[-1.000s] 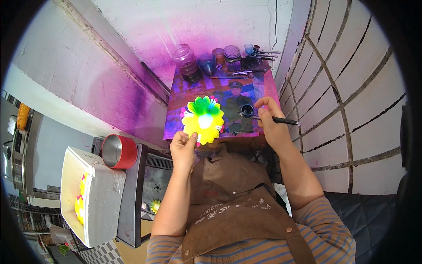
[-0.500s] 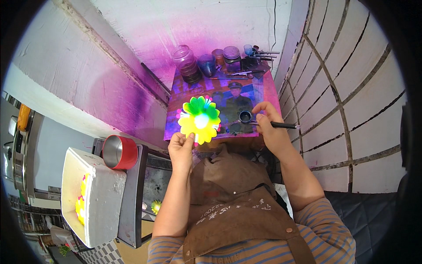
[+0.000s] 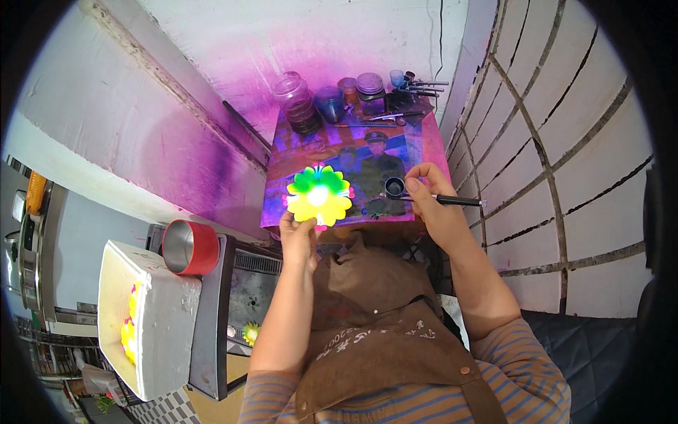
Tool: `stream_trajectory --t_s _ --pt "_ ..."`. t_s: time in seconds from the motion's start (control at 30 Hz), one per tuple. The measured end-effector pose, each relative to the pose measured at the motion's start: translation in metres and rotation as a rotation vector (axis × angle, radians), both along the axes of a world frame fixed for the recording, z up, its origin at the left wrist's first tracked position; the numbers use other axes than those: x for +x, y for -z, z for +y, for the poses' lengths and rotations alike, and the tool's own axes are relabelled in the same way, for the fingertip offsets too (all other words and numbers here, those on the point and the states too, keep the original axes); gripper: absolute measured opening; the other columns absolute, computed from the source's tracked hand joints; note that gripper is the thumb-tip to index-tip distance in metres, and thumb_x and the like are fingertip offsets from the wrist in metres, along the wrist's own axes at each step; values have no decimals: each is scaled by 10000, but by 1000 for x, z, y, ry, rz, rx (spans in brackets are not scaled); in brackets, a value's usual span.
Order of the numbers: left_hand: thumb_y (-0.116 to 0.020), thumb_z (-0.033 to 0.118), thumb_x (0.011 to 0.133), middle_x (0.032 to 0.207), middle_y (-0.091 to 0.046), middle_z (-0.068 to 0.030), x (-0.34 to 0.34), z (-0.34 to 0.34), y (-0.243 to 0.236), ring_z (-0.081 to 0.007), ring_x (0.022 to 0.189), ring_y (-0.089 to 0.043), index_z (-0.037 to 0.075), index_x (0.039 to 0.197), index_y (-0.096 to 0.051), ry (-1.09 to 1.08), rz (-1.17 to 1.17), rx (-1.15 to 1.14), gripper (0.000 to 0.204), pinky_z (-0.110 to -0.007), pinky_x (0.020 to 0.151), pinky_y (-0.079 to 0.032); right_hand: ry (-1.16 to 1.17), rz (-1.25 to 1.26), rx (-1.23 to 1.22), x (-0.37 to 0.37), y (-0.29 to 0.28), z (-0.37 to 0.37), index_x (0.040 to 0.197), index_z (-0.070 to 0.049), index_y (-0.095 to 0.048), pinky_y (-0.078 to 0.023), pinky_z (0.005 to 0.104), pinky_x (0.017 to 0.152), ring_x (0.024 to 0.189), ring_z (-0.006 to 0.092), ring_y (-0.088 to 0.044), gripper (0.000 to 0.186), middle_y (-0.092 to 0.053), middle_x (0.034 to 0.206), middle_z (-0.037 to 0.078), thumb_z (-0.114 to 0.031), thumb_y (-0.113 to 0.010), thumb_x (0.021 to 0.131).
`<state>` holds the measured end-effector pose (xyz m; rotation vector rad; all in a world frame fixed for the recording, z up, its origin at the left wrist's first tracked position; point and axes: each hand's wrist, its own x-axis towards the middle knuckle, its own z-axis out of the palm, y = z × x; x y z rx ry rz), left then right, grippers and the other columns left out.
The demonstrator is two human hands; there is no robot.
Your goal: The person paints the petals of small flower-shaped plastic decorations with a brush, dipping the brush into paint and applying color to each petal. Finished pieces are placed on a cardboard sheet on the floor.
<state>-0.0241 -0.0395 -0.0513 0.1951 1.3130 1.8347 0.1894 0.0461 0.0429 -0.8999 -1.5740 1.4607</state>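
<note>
A flower-shaped piece, yellow below and green above with a pale centre and pink tips, is pinched at its lower left edge by my left hand. It is held over the near left part of the paint-stained table. To its right, my right hand grips an airbrush with a black handle. The airbrush's round dark cup faces up beside my fingers, and its front end points left toward the flower. My right fingertips partly hide the airbrush body.
Along the table's back stand a large glass jar, a blue cup, a lidded jar and several more airbrushes. At left, a red metal cup sits beside a white foam box holding yellow flowers. A tiled wall closes the right side.
The flower has turned in my left hand, its green part now lying more evenly across the top. My right hand and airbrush have hardly moved.
</note>
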Motion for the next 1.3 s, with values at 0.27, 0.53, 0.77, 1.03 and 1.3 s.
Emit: stream_trajectory --t_s 0.27,0.53,0.77,1.03,1.3 --pt "-343 481 871 1029 -519 -127 -22 5 9 -221 860 -562 43 1091 -424 130 -146 -67 497 -337 760 -458 -24 44 21 -5 13 4 908 -82 -447 -228 172 425 490 13 -324 225 -367 569 -67 -290 -509 851" --pt "-498 114 839 876 -607 -68 -33 1 10 -149 743 -601 41 936 -542 433 -64 -185 129 -249 627 -501 -9 -46 -10 -4 9 6 887 -49 -477 -339 208 572 646 51 -429 228 -498 693 -2 -253 -552 821" --pt "-535 57 815 836 -600 -39 -3 -11 0 -98 717 -577 46 942 -549 225 132 -82 129 -223 640 -488 2 -81 16 -7 11 6 889 -50 -477 -334 209 539 603 46 -416 188 -471 645 -22 -210 -542 814" --pt "-529 46 821 814 -589 -30 5 -17 -12 -76 687 -557 32 920 -537 140 242 31 100 -211 619 -474 32 -50 25 -12 12 8 896 -57 -473 -274 228 478 532 39 -343 120 -390 579 -37 -150 -467 821" --pt "-531 40 820 842 -602 -44 5 -20 -11 -87 704 -570 34 950 -541 138 268 42 131 -214 624 -473 17 26 1 -12 3 5 889 -64 -473 -288 223 484 539 41 -361 130 -416 577 -32 -179 -485 829"
